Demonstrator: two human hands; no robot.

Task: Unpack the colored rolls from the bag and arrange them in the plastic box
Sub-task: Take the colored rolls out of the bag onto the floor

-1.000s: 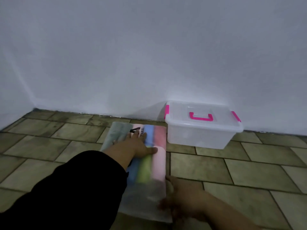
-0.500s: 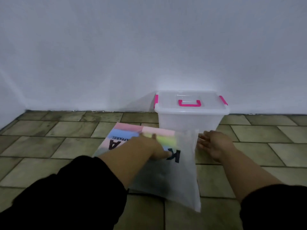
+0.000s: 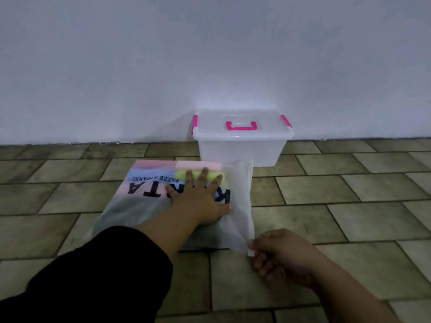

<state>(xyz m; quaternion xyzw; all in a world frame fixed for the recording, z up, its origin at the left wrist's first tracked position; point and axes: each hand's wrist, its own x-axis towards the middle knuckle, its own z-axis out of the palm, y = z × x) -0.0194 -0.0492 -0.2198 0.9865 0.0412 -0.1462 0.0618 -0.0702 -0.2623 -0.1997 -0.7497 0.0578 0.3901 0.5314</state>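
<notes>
The bag (image 3: 130, 206), translucent with black lettering, lies flat on the tiled floor (image 3: 349, 206), near the floor's far edge where it meets the wall (image 3: 210, 54).

The colored rolls (image 3: 163, 165) are inside the bag and show through it as pink, blue and yellow-green bands along the bag's far side. A grey-green mass fills its near left part.

The left hand (image 3: 198, 201) lies palm down on the middle of the bag. Its fingers are straight and spread, and the fingertips reach the yellow-green band. A black sleeve (image 3: 93, 276) covers the forearm.

The right hand (image 3: 284, 257) is at the bag's near right corner. Its fingers are curled and pinch the edge of the film there, which is raised slightly off the floor.

The plastic box (image 3: 241, 148) stands on the floor against the wall, just beyond the bag's far right corner. Its clear lid (image 3: 261, 117) is on, with a pink handle (image 3: 241, 126) on top and pink latches (image 3: 195, 123) at both ends.
</notes>
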